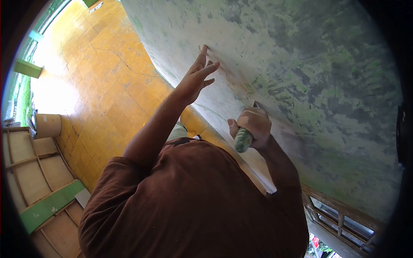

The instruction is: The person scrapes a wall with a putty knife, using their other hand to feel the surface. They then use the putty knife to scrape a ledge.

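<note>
My left hand point(196, 81) reaches up to the wall point(301, 56) with its fingers apart, and a fingertip appears to rest on the surface. It holds nothing. Lower and to the right, my right hand point(257, 122) is closed around the thick, mottled green-and-white handle of a scraper point(243, 141). Only a small dark corner of its blade shows beyond the knuckles, close to the wall; the rest is hidden by the hand. Patches of grey, white and green paint cover the wall, rougher and darker toward the right.
Cracked yellow-orange tiles make up the floor point(107, 69) on the left. A tan bucket-like container point(47, 125) stands near a framed wooden panel point(30, 176) with a green board point(53, 205). At lower right is a wooden window frame point(342, 219).
</note>
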The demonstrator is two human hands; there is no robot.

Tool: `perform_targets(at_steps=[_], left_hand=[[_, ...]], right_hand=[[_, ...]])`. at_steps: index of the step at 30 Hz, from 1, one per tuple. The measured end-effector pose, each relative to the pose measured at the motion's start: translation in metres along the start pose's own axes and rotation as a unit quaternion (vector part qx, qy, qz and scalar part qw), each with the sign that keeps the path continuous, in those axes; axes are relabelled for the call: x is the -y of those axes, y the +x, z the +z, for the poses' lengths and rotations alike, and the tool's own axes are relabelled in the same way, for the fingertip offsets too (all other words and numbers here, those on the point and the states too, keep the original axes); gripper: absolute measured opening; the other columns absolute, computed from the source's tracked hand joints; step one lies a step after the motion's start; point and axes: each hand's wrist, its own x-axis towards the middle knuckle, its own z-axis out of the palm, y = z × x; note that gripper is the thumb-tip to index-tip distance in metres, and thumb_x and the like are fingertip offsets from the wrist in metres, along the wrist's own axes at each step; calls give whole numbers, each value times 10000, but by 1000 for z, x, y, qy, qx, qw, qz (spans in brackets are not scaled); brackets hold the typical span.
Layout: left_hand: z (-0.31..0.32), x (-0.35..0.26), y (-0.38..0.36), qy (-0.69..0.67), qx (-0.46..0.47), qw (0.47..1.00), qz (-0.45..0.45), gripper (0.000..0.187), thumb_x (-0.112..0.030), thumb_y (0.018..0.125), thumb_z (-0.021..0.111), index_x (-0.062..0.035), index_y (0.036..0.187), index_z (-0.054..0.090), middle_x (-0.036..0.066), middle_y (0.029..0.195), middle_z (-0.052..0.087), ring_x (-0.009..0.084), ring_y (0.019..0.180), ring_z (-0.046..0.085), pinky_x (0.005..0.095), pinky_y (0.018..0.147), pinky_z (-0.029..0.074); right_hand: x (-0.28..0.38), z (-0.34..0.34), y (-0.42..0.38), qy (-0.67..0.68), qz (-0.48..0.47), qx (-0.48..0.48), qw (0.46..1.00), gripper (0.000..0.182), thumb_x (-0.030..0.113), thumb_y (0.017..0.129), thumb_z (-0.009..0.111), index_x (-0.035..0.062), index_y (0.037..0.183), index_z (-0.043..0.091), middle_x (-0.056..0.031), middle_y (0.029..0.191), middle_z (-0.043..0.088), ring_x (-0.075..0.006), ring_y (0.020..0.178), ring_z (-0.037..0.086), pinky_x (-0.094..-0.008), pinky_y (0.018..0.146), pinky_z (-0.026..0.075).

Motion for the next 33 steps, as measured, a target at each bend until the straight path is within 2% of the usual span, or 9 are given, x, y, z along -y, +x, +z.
perform_targets(at_steps=[4,7,13,16,19,21,27,29,33], left_hand=[[-4,1,1,-22,6,1000,13,933,-368,908,590,-131,1503,-89,219,1552,-102,355,1444,33,535,1103,201],[-1,3,0,-11,2,1000,10,936,-369,905,595,-131,1504,-83,210,1555,-96,356,1444,34,533,1102,205],[-1,0,-1,-1,7,1000,1,825,-304,948,523,-181,1511,-67,121,1570,-140,309,1448,60,504,1089,261],[7,5,1,-16,-21,1000,-2,784,-294,944,524,-195,1520,1,132,1578,-35,310,1444,106,498,1079,282],[8,30,1,-79,-126,989,24,680,-321,944,515,-187,1503,152,145,1539,164,299,1386,273,476,1034,342],[10,49,0,-121,-206,970,-40,554,-383,944,491,-137,1412,327,135,1399,393,271,1255,426,454,970,389],[14,124,-31,-8,132,914,-384,589,-570,936,415,-105,1295,456,124,1220,540,249,1102,504,466,914,406],[25,124,-43,-49,255,878,-403,471,-476,939,503,-98,1219,520,82,1165,584,199,1010,545,358,851,422],[40,112,-41,53,400,853,-332,383,-394,915,592,-83,1137,569,56,1085,624,142,967,559,315,820,426]], right_hand=[[22,-1,6,15,-36,-10,999,284,-47,655,708,93,659,462,-26,511,416,-198,382,433,-317,364,333],[4,-3,1,-81,-4,-13,997,277,-55,646,698,97,655,467,-21,515,419,-190,386,446,-312,365,346],[21,3,3,20,-11,-16,1000,282,-24,666,728,71,624,466,-42,517,409,-209,398,453,-343,390,336],[1,4,-3,-4,27,-30,999,255,-36,682,722,70,669,490,-40,531,447,-195,398,460,-316,391,344],[7,11,-12,18,53,-80,995,249,-15,697,735,67,690,500,-35,529,449,-200,412,468,-317,400,352],[16,18,-30,-5,117,-138,984,255,47,711,752,57,701,497,-50,566,460,-217,457,478,-331,435,365],[53,17,-101,-86,302,-251,916,255,231,825,680,40,832,510,-100,799,502,-234,728,488,-339,634,411],[60,33,-129,-44,398,-376,836,211,217,873,611,35,864,505,-67,805,498,-175,743,490,-300,627,409],[83,52,-133,-40,465,-498,731,173,201,924,551,34,900,509,-35,799,488,-128,732,491,-279,629,416]])
